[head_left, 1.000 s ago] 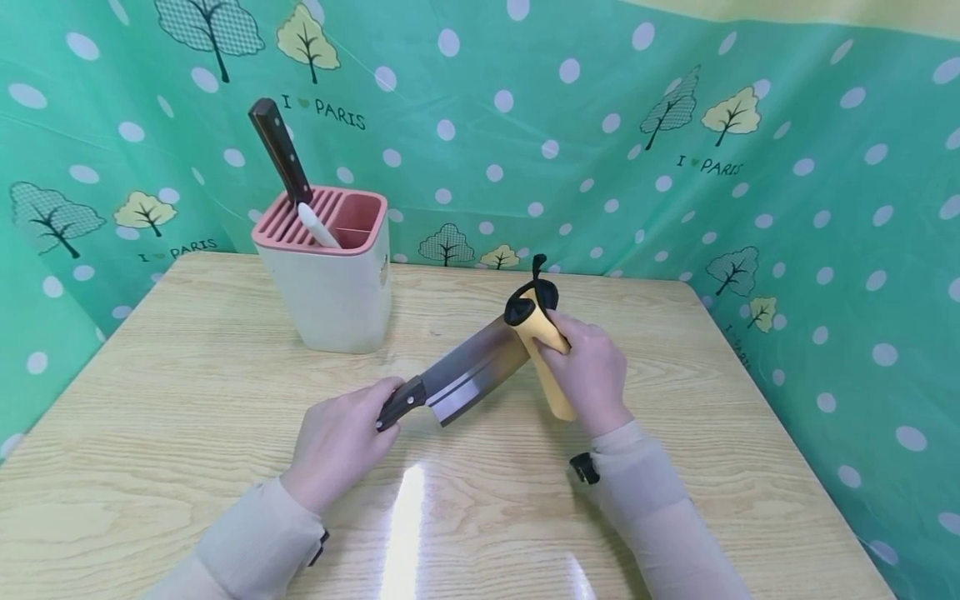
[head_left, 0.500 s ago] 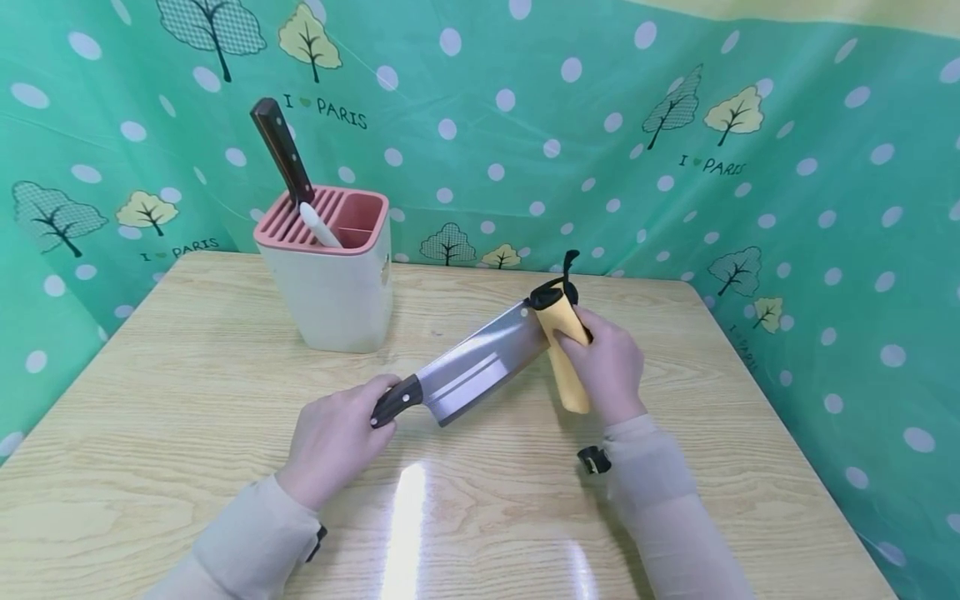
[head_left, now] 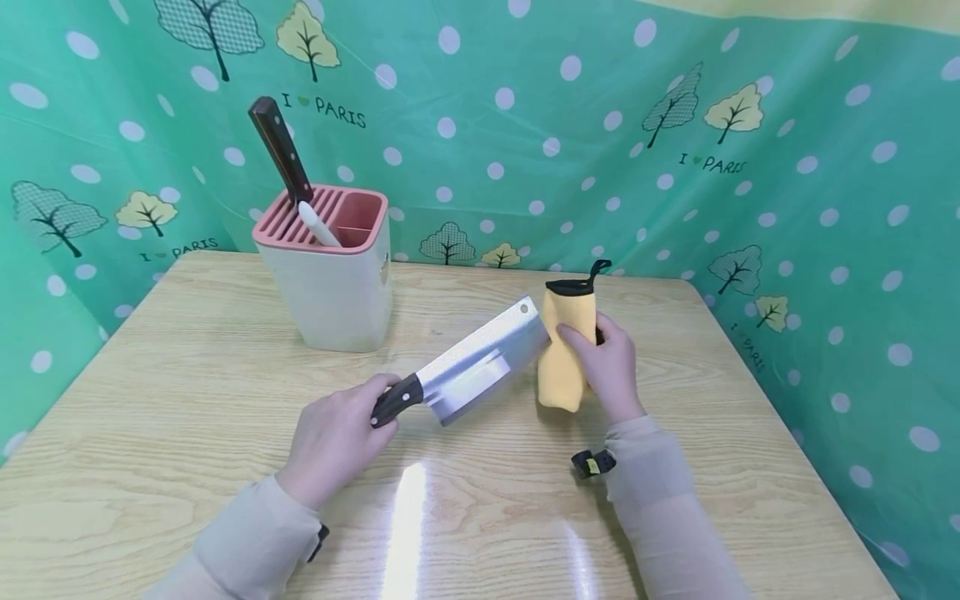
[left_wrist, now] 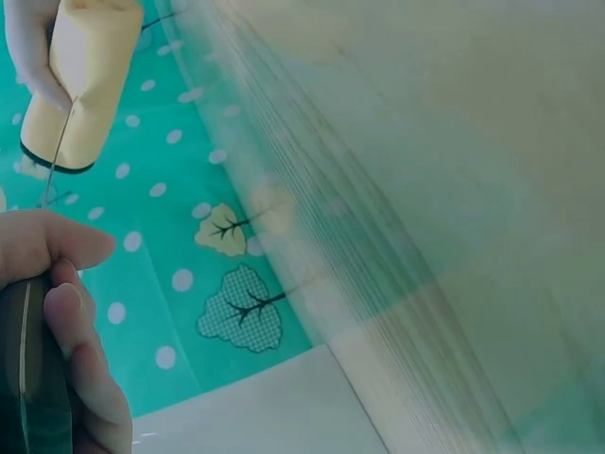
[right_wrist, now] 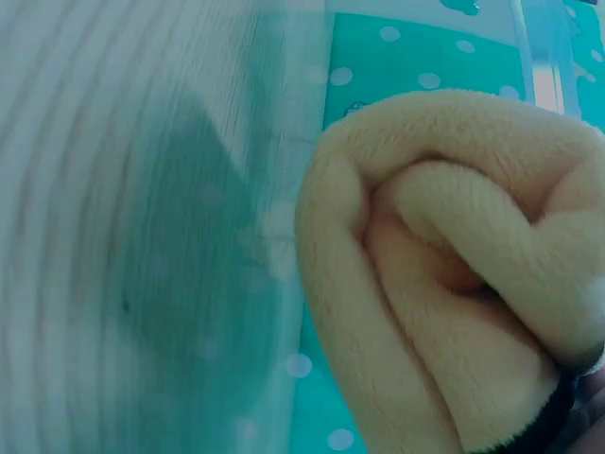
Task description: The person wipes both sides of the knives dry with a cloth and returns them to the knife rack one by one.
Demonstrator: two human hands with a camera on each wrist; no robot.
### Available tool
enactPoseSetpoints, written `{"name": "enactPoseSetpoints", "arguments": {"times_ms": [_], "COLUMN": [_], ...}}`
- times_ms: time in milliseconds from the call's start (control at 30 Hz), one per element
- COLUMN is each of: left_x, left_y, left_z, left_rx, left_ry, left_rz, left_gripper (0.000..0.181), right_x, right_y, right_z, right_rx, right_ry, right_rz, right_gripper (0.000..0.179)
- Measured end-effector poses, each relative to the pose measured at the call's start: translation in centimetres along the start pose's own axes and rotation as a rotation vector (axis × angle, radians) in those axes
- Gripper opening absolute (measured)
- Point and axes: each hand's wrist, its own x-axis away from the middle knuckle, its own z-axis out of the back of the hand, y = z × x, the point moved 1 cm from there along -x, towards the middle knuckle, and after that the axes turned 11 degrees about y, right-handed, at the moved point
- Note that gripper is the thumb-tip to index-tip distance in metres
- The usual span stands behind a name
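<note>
In the head view my left hand (head_left: 341,433) grips the dark riveted handle of a cleaver (head_left: 480,367). The broad steel blade points up and to the right, above the table. At its far end my right hand (head_left: 613,367) pinches a folded yellow cloth (head_left: 564,367) with black edging and a black hanging loop. The cloth overlaps the blade's tip in view; whether they touch I cannot tell. Seen from the left wrist, the thin blade runs edge-on towards the cloth (left_wrist: 90,76). The right wrist view shows thick fluffy folds of the cloth (right_wrist: 454,265), with most of the hand hidden.
A white knife block (head_left: 333,300) with a pink slotted top stands at the back left of the wooden table (head_left: 187,400). It holds a dark-handled knife (head_left: 281,150) and something with a white handle (head_left: 318,225). A green patterned curtain (head_left: 480,108) hangs behind.
My right hand has shifted right with the cloth, towards the blade's far end, and turned it so its flat face shows. My left hand and the cleaver have barely moved.
</note>
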Motion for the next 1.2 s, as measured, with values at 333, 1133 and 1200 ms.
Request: {"name": "enactPoseSetpoints", "arguments": {"times_ms": [333, 1133, 1200], "left_x": [0.1, 0.1, 0.2], "left_y": [0.2, 0.7, 0.7], "left_z": [0.0, -0.1, -0.1], "left_rx": [0.051, 0.149, 0.148], "left_ry": [0.012, -0.063, -0.076], "left_rz": [0.034, 0.111, 0.116], "left_gripper": [0.029, 0.044, 0.044], "right_x": [-0.1, 0.1, 0.1], "right_y": [0.2, -0.9, -0.9], "right_z": [-0.9, -1.6, -1.7], "right_rx": [-0.300, -0.809, -0.843], "right_ry": [-0.021, -0.112, -0.108], "right_rz": [-0.271, -0.636, -0.654], "right_gripper": [0.047, 0.059, 0.057]}}
